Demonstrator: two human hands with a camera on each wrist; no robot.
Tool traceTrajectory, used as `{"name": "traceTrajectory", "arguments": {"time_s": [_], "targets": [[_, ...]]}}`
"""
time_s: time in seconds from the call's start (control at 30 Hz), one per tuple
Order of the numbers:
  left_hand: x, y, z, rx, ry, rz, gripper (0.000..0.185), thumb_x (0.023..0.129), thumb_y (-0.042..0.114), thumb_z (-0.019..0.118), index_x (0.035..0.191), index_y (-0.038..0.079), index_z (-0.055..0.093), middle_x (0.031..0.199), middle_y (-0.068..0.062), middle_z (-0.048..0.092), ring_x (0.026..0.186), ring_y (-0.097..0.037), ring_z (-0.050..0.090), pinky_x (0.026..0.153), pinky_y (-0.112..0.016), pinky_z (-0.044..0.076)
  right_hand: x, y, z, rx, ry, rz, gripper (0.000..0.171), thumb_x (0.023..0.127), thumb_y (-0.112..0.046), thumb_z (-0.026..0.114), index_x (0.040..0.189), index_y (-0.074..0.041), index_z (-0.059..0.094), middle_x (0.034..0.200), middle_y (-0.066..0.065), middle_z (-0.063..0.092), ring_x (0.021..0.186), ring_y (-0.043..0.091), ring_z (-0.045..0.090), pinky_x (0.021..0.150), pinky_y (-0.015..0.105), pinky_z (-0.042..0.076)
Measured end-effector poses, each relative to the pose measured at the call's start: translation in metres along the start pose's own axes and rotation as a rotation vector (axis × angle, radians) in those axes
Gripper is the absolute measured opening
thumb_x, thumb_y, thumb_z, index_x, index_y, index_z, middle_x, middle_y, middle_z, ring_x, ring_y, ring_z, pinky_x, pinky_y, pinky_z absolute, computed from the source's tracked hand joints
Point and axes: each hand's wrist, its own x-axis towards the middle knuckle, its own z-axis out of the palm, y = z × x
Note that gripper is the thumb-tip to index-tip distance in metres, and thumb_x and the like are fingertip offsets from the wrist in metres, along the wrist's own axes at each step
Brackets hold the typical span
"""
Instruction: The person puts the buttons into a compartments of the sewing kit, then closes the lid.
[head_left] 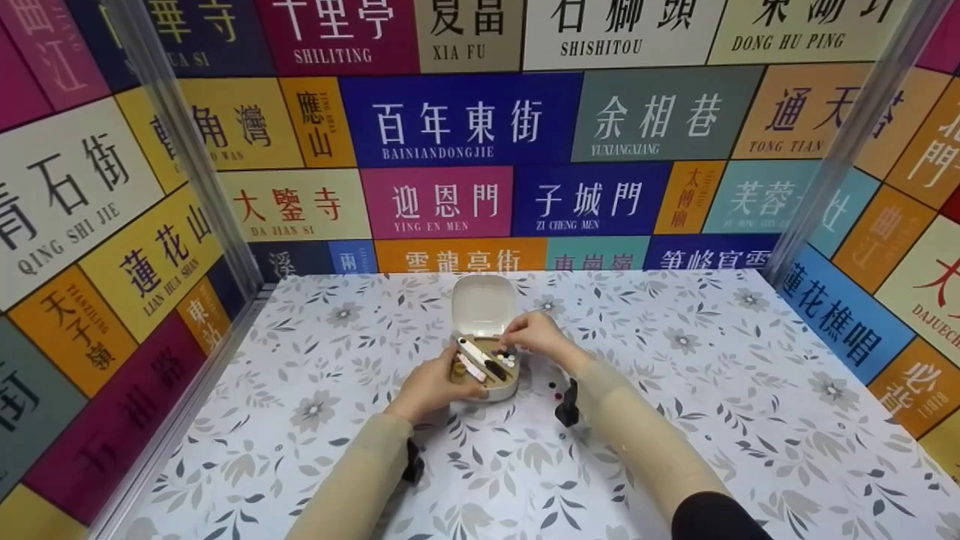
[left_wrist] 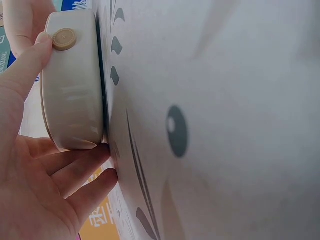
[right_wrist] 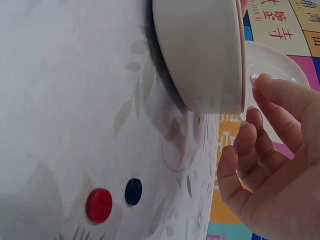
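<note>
We see a small beige box [head_left: 486, 375] near the middle of the flowered table [head_left: 712, 390], its lid [head_left: 484, 304] standing open on the far side. Our left hand [head_left: 435, 386] holds the box from the near left: in the left wrist view the thumb lies along the box's side by a round tan knob [left_wrist: 64, 39], and the fingers [left_wrist: 75, 170] curl under its base where it meets the table. Our right hand [head_left: 534, 332] hangs over the box's right rim. In the right wrist view its fingers [right_wrist: 272, 95] are curled, and thumb and forefinger pinch a tiny pale thing [right_wrist: 254, 78] that is too small for us to name.

Inside the box we make out a white tool [head_left: 474, 350], a dark one [head_left: 496, 369] and some small bits by the right hand, none clear enough to identify.

2 buttons lie on the table just right of the box, 1 red [right_wrist: 99, 204] and 1 dark blue [right_wrist: 133, 191], close together but apart. Colourful sign panels [head_left: 450, 120] wall the table in.
</note>
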Motion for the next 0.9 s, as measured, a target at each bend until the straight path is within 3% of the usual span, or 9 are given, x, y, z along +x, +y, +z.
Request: {"name": "traceTrajectory", "arguments": {"time_s": [0.27,0.77,0.9], "targets": [[-0.0002,0.0009,-0.0005,-0.034,-0.011,-0.023,0.116,0.065,0.059,0.082,0.155,0.018,0.023,0.144,-0.012,0.048,0.126,-0.032,0.049,0.108,-0.048,0.034,0.0027,-0.001,0.0062,-0.025,0.019,-0.006,0.008,0.079,-0.013,0.075,0.082,-0.005,0.076,0.073,0.001,0.07,0.065,0.011,0.058,0.058,0.021,0.047],[-0.0009,0.0003,-0.0012,-0.033,-0.016,-0.028,0.117,0.065,0.059,0.082,0.155,0.015,0.022,0.148,-0.012,0.043,0.13,-0.032,0.045,0.11,-0.048,0.031,0.0049,-0.005,0.0106,-0.141,0.026,-0.047,0.009,0.077,-0.016,0.079,0.079,-0.008,0.076,0.07,-0.002,0.069,0.063,0.01,0.056,0.058,0.021,0.046],[-0.0014,0.0005,-0.0016,-0.02,-0.005,-0.002,0.115,0.066,0.059,0.082,0.155,0.014,0.024,0.143,-0.014,0.048,0.125,-0.033,0.049,0.107,-0.048,0.035,0.0035,-0.0072,0.0109,-0.166,0.032,-0.054,0.01,0.077,-0.016,0.078,0.079,-0.007,0.076,0.072,-0.002,0.07,0.063,0.01,0.056,0.058,0.022,0.045]]}}
